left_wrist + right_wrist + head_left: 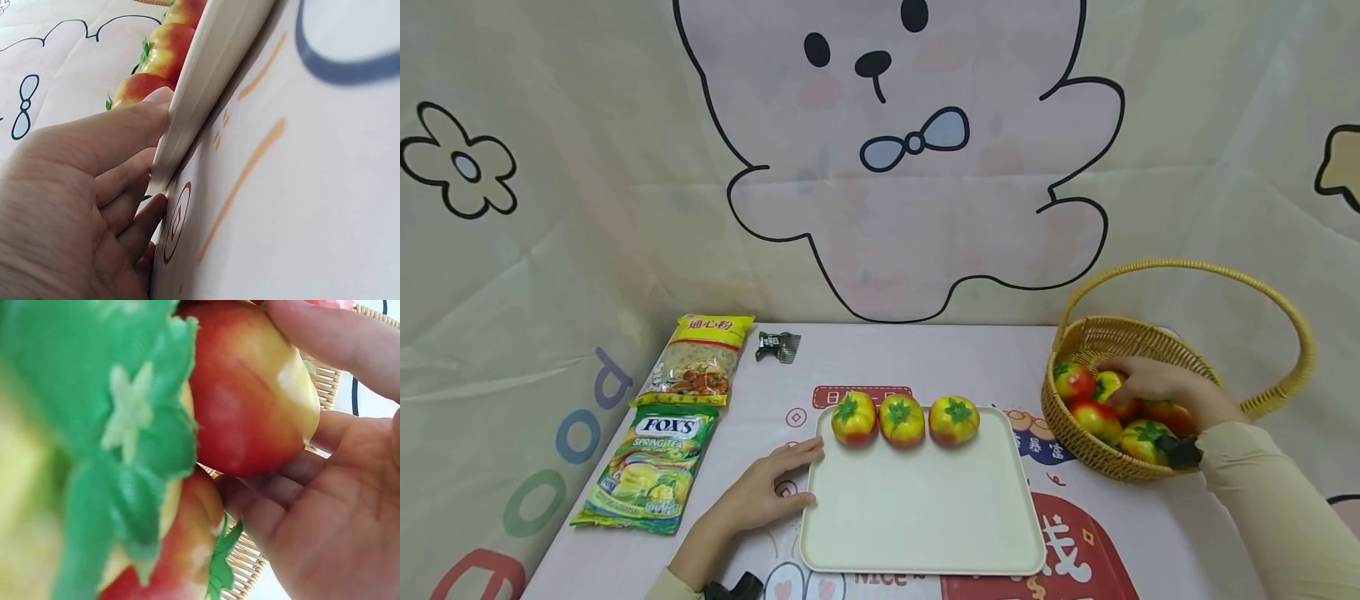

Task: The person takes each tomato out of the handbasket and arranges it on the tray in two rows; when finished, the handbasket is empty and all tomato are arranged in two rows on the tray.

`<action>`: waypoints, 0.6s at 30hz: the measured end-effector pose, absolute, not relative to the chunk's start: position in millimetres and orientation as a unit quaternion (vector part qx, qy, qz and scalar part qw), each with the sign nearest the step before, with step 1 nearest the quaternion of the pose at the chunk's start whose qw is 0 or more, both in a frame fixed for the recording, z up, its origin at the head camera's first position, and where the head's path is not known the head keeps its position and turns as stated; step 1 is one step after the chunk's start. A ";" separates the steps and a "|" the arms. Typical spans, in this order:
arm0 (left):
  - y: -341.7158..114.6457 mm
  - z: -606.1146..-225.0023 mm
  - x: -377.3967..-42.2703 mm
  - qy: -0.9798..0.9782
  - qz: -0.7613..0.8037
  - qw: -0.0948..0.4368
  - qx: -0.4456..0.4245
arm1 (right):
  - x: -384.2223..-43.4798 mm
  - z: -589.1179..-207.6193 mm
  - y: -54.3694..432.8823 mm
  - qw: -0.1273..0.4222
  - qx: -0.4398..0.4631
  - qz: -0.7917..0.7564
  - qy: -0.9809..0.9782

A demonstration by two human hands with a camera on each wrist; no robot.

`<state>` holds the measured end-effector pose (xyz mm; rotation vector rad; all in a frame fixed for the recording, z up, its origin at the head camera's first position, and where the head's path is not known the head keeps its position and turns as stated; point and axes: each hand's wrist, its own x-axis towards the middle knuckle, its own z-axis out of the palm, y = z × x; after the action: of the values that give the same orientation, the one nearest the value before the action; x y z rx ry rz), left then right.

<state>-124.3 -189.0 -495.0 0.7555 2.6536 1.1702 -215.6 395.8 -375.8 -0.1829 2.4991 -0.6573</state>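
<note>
Tomato [250,394], red and yellow, sits inside the wicker basket [1078,433] at the right side of the table, with the fingers and thumb of the right hand [1157,385] curled around it. The wrist view shows the thumb above it and the fingers beneath, more tomatoes crowding it on the left, and the woven wall close behind. The basket's hoop handle [1296,333] arches over to the right, behind the reaching forearm.

The left hand [760,496] lies flat on the table with relaxed fingers, its fingertips [159,106] pressing against the left rim of the cream tray [917,517]. Three tomatoes [902,419] stand in a row along the tray's far edge, just beside one another. The near and middle parts of the tray are bare. A narrow strip of tablecloth separates the tray's right edge from the basket.

Left of the tray, near the table's left edge, lie a green candy bag [651,468] and, beyond it, a yellow pasta packet [698,360]. A small dark wrapper [777,346] lies near the back edge.
</note>
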 end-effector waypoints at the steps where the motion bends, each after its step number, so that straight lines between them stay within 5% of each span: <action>1: -188.9 -494.9 -124.1 0.883 0.389 0.073 0.250 | -215.4 -375.4 395.4 0.276 -0.064 -0.245 0.927; 10: -187.9 -494.0 -124.2 0.884 0.389 0.076 0.249 | -214.0 -376.5 398.2 0.296 -0.057 -0.260 0.917; 18: -187.6 -494.1 -123.5 0.884 0.389 0.075 0.247 | -213.4 -376.5 407.8 0.189 -0.098 -0.218 0.953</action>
<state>-123.5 -187.6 -494.1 0.7406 2.6521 1.1667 -213.4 407.8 -376.5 -0.2745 2.6787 -0.6125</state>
